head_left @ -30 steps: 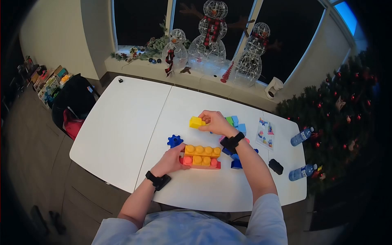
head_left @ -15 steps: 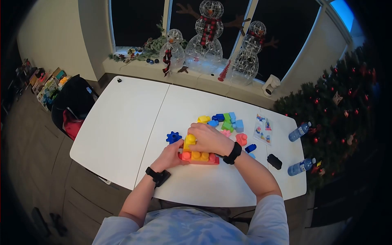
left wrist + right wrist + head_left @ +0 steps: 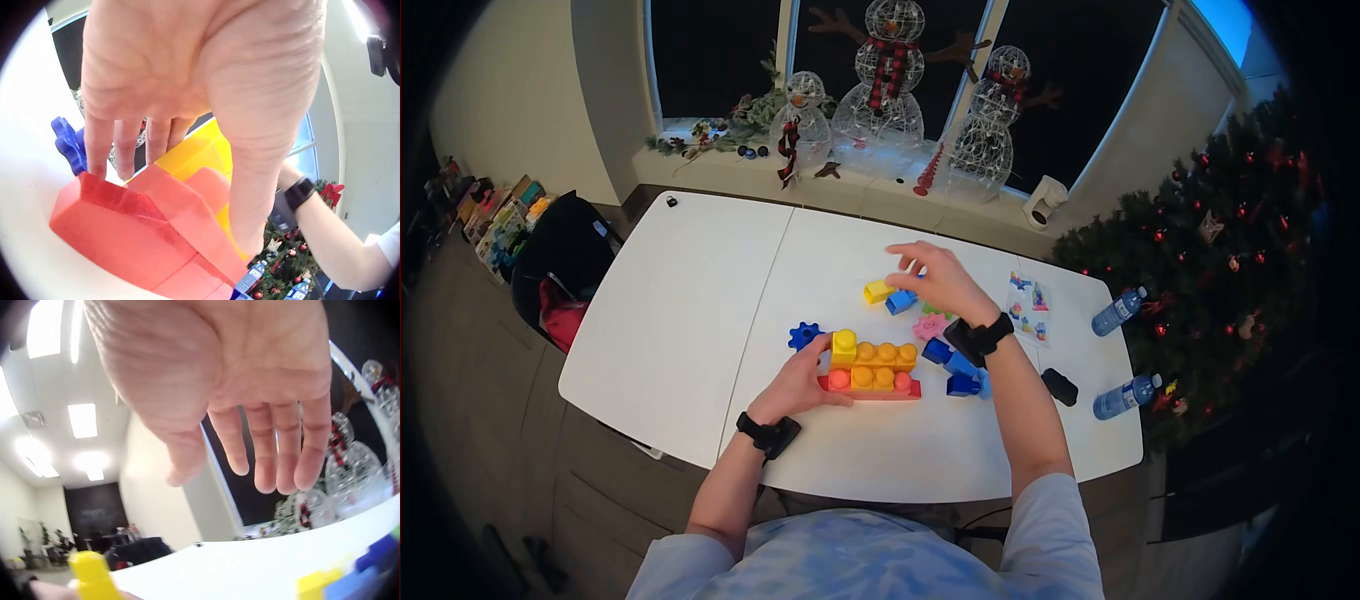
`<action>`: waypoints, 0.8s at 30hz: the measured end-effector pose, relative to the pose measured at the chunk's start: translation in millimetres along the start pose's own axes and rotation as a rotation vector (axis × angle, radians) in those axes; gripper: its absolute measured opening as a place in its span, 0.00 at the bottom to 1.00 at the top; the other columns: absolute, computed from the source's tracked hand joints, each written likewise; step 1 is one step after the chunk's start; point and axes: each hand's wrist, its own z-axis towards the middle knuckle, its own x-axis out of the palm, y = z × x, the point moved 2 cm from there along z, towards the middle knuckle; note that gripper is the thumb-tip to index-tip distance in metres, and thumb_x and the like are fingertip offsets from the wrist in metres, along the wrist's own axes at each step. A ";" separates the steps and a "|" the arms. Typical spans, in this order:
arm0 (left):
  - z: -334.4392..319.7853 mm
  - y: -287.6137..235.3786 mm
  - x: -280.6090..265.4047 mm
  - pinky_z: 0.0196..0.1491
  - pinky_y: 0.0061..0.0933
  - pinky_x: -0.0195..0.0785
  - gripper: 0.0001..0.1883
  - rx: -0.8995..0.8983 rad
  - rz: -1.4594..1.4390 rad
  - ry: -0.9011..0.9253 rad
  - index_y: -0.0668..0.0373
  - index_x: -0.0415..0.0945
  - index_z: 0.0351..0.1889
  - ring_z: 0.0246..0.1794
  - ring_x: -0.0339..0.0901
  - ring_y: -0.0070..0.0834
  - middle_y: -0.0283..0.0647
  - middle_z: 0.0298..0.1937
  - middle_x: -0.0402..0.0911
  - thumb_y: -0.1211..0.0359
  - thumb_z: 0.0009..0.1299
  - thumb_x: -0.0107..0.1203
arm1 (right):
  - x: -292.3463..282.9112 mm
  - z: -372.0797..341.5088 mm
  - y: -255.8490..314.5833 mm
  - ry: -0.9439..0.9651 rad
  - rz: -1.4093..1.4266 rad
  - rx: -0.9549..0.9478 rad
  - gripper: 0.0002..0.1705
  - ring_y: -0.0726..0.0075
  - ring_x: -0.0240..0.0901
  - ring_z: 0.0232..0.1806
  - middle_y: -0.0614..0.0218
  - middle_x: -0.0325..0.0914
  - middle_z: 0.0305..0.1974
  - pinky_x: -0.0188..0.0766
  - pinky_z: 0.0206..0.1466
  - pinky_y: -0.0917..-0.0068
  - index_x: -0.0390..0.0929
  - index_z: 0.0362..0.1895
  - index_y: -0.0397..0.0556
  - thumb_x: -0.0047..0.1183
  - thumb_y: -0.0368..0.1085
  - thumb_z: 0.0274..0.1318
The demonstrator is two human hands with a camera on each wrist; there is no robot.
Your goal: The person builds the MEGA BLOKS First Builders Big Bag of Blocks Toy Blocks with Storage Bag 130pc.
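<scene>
On a red base block (image 3: 870, 393) stands a row of orange and red blocks, with a longer orange block (image 3: 887, 357) behind it and a yellow block (image 3: 844, 347) raised at the left end. My left hand (image 3: 793, 385) grips the left end, its thumb in front and fingers behind; in the left wrist view the hand (image 3: 200, 75) holds the red base (image 3: 137, 231). My right hand (image 3: 943, 283) is raised, holding nothing, above a loose yellow block (image 3: 878, 292) and a blue block (image 3: 901, 301). In the right wrist view the right hand's (image 3: 219, 375) fingers hang apart.
A blue gear (image 3: 805, 336) lies left of the blocks, a pink gear (image 3: 931, 326) behind them. Dark blue blocks (image 3: 963, 384) lie at the right. Farther right are a picture sheet (image 3: 1028, 310), a black case (image 3: 1059, 387) and two water bottles (image 3: 1127, 397).
My right hand put the small yellow block down on the left end of the stack, let go and moved up toward the loose blocks. My left hand still grips the stack.
</scene>
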 end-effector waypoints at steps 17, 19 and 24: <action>5.5 -13.2 -7.2 0.65 0.33 0.76 0.22 -0.002 -0.175 -0.115 0.67 0.76 0.59 0.59 0.84 0.32 0.42 0.55 0.86 0.74 0.68 0.69 | 66.9 35.5 -137.2 -0.080 -0.766 -0.124 0.13 0.49 0.80 0.52 0.60 0.85 0.45 0.80 0.53 0.53 0.85 0.43 0.50 0.54 0.26 0.55; 6.5 -11.9 -6.9 0.65 0.33 0.76 0.21 0.024 -0.182 -0.119 0.67 0.76 0.58 0.58 0.84 0.31 0.42 0.55 0.86 0.74 0.68 0.69 | 49.6 28.5 -111.9 -0.153 -0.736 -0.113 0.13 0.49 0.81 0.51 0.60 0.85 0.44 0.80 0.53 0.52 0.85 0.43 0.49 0.56 0.26 0.53; 7.9 -8.8 -6.1 0.64 0.33 0.77 0.22 0.023 -0.186 -0.111 0.67 0.76 0.59 0.57 0.85 0.31 0.42 0.54 0.86 0.74 0.68 0.69 | 33.6 -25.1 -19.7 -0.055 0.446 -0.052 0.22 0.65 0.87 0.45 0.64 0.86 0.41 0.82 0.52 0.68 0.77 0.47 0.44 0.71 0.29 0.47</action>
